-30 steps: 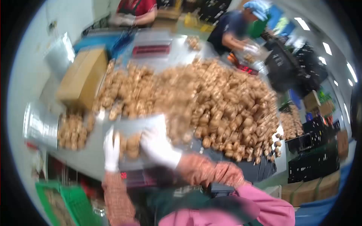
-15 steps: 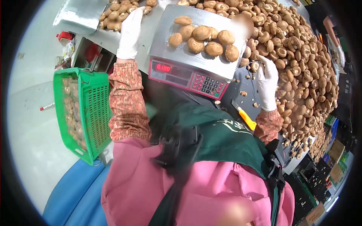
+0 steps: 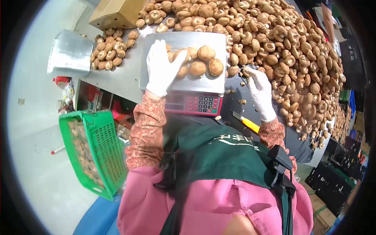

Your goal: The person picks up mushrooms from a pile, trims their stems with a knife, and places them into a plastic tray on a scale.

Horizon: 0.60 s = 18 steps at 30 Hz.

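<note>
My left hand (image 3: 161, 70), in a white glove, is over the left part of the steel scale plate (image 3: 213, 84), thumb and fingers apart, beside several brown mushrooms (image 3: 197, 68). Whether it touches them is hard to tell. At the edge of the large mushroom pile (image 3: 282, 51), right of the scale, my gloved right hand (image 3: 258, 88) has its fingers closed around a mushroom (image 3: 246, 71). Below the plate is the scale's red keypad panel (image 3: 205, 105). A yellow-handled knife (image 3: 250, 124) lies on the dark surface near my right wrist.
A smaller mushroom group (image 3: 107, 53) sits at the left, between clear plastic trays (image 3: 70, 53) and the scale. Behind it stands a cardboard box (image 3: 117, 13). A green crate (image 3: 107, 150) holding packed mushrooms is at the lower left. Another person's arm (image 3: 328, 23) shows at the upper right.
My left hand has moved from beside the left mushroom group to over the scale plate. The view has shifted, and the cardboard box now shows. My right hand remains at the pile's edge.
</note>
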Motion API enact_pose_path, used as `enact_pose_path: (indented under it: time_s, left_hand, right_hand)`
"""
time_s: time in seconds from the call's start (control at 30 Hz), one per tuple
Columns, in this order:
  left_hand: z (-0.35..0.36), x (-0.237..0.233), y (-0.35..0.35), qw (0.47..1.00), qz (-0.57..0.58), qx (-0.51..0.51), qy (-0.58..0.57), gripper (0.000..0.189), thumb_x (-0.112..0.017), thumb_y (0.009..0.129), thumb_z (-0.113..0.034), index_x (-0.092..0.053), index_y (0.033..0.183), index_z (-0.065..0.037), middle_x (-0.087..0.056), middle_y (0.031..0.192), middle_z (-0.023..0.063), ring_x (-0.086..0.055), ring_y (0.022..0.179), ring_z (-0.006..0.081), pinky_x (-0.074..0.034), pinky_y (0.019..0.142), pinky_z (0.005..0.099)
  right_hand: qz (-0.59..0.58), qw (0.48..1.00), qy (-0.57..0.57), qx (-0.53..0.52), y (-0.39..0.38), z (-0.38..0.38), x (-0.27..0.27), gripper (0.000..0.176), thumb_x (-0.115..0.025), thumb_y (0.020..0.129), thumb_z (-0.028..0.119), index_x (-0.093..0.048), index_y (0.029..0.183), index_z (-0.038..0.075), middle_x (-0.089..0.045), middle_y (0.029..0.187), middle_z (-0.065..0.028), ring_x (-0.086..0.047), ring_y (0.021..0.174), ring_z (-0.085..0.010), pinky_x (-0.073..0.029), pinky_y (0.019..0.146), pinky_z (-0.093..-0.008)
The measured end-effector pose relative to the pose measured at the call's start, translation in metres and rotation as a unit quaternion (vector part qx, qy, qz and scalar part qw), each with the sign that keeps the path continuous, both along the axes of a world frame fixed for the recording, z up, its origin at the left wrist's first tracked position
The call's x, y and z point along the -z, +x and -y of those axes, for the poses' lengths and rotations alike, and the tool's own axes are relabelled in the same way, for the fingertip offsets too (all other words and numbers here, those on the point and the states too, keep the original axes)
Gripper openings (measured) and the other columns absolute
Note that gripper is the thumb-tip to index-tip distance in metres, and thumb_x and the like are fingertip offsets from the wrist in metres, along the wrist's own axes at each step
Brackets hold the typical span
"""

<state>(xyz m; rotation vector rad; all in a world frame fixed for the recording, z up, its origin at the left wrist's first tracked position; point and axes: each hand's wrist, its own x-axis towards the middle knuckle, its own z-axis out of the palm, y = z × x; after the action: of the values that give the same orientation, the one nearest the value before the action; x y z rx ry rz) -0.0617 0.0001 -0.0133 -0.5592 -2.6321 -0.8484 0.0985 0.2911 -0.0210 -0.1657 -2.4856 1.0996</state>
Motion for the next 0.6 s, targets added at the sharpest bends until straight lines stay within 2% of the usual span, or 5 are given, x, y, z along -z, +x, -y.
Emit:
enact_pose_path:
  time_s: [0.03, 0.1, 0.43, 0.53, 0.6]
  left_hand:
    - [-0.004, 0.008, 0.003, 0.993, -0.088, 0.004, -0.079, 0.067, -0.078, 0.084, -0.035, -0.054, 0.13, 0.007, -0.054, 0.132, 0.029, -0.049, 0.126, 0.0435, -0.039, 0.108, 0.0481]
    - [-0.003, 0.008, 0.009, 0.989, -0.098, 0.032, -0.102, 0.067, -0.079, 0.082, -0.033, -0.053, 0.131, 0.005, -0.051, 0.136, 0.0275, -0.046, 0.129, 0.043, -0.038, 0.109, 0.0492]
    - [0.003, -0.008, 0.008, 0.97, -0.078, 0.085, -0.215, 0.078, -0.074, 0.085, -0.043, -0.046, 0.141, 0.004, -0.048, 0.14, 0.0272, -0.044, 0.132, 0.042, -0.035, 0.111, 0.0487]
    - [0.015, -0.022, -0.008, 0.98, 0.15, 0.108, 0.069, 0.07, -0.071, 0.089, -0.036, -0.047, 0.14, 0.006, -0.053, 0.136, 0.0268, -0.05, 0.127, 0.0367, -0.039, 0.108, 0.0425]
    - [0.025, -0.027, -0.011, 0.971, 0.109, 0.078, 0.2, 0.054, -0.065, 0.096, -0.025, -0.049, 0.137, 0.006, -0.059, 0.129, 0.0217, -0.058, 0.118, 0.0295, -0.045, 0.101, 0.0384]
  right_hand:
    - [0.006, 1.0, 0.012, -0.001, 0.001, 0.003, -0.007, 0.023, -0.061, 0.089, 0.004, -0.069, 0.11, 0.006, -0.069, 0.107, -0.0122, -0.065, 0.102, -0.0292, -0.05, 0.091, -0.0376]
    - [-0.008, 1.0, 0.0, 0.0, 0.005, 0.001, 0.004, 0.023, -0.061, 0.089, 0.004, -0.068, 0.111, 0.006, -0.069, 0.106, -0.0125, -0.065, 0.101, -0.0294, -0.05, 0.09, -0.0376]
    - [0.021, 0.998, -0.048, -0.02, 0.006, 0.013, 0.002, 0.022, -0.06, 0.091, 0.006, -0.068, 0.112, 0.006, -0.067, 0.101, -0.0129, -0.064, 0.095, -0.0294, -0.05, 0.085, -0.0371]
    - [0.031, 0.999, -0.013, -0.021, 0.008, 0.011, 0.0, 0.022, -0.06, 0.092, 0.004, -0.068, 0.113, 0.004, -0.067, 0.107, -0.0126, -0.064, 0.102, -0.0265, -0.049, 0.092, -0.034]
    - [0.008, 1.0, 0.005, -0.027, 0.005, 0.012, -0.004, 0.022, -0.06, 0.091, 0.003, -0.067, 0.112, 0.004, -0.067, 0.105, -0.0129, -0.064, 0.101, -0.0277, -0.049, 0.091, -0.0347]
